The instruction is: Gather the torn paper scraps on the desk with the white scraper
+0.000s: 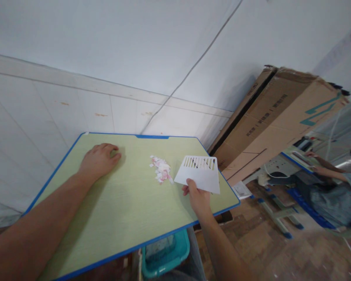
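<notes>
A small heap of torn white and pink paper scraps (162,170) lies near the middle of the pale green tabletop (128,210). To its right, my right hand (199,200) grips a flat white scraper (199,177) by its lower edge, thumb on top. The scraper has a row of slots along its far side and is held beside the scraps. My left hand (101,159) rests on the left part of the tabletop, away from the scraps. Its fingers curl loosely, with a gap between thumb and forefinger and nothing visible in it.
Under the table's front edge sits a teal plastic basin (181,249). Tall cardboard boxes (269,121) lean by the wall at the right. A grey cable (190,74) runs down the wall behind the table. Farther right, another person (330,195) sits at a desk.
</notes>
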The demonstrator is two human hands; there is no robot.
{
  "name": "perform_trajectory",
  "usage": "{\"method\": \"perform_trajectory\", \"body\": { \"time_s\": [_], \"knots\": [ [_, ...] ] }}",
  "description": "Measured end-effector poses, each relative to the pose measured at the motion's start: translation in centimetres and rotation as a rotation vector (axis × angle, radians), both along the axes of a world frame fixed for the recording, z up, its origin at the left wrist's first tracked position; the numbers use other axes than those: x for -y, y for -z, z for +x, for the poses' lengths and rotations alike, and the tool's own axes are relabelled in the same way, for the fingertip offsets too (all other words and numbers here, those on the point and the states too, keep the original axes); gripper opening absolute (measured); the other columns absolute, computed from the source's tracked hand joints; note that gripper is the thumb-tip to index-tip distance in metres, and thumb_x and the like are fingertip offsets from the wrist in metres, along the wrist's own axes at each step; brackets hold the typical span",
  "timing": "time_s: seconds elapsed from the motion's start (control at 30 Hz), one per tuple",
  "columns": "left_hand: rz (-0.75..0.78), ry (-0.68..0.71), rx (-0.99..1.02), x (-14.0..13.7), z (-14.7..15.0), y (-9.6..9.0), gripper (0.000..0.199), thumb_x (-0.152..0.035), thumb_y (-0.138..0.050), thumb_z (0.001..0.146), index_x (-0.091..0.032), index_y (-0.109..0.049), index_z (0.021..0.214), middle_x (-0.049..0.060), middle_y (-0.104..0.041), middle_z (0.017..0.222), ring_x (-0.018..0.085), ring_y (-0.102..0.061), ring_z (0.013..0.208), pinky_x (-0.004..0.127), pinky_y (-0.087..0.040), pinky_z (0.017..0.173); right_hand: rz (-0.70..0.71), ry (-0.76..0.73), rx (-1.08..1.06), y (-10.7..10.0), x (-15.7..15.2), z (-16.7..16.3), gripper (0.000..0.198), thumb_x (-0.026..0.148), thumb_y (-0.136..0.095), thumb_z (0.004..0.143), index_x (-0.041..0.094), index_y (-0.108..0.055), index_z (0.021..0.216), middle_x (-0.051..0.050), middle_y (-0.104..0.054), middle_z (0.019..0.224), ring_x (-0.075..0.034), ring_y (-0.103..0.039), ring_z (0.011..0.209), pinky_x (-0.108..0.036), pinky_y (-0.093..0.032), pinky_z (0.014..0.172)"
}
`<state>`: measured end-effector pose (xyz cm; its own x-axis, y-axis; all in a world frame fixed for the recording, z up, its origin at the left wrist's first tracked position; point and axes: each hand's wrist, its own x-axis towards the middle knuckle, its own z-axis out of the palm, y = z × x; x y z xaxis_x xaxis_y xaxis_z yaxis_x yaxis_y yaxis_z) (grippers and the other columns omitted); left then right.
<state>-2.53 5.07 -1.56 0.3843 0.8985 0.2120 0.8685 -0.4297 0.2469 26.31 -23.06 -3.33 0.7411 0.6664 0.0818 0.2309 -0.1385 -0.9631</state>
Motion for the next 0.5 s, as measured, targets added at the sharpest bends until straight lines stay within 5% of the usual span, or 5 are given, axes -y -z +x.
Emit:
{"method": "perform_trajectory", "body": {
  "time_s": [0.5],
  "knots": [
    [-0.008,0.018,0.026,0.4,0.0,-0.18,0.068,-0.05,-0.044,0.11,-0.007,-0.08,0.149,0.027,-0.074,0.165,0.045,-0.066,0.158,0.061,-0.049,0.139,0.046,-0.085,-0.005,0.6,0.16,-0.03,0.043,0.065,-0.069,0.092,0.032,-0.069,0.064,-0.007,-0.079,0.066,-0.029,-0.072,0.061,-0.045,-0.064,0.075]
  ]
}}
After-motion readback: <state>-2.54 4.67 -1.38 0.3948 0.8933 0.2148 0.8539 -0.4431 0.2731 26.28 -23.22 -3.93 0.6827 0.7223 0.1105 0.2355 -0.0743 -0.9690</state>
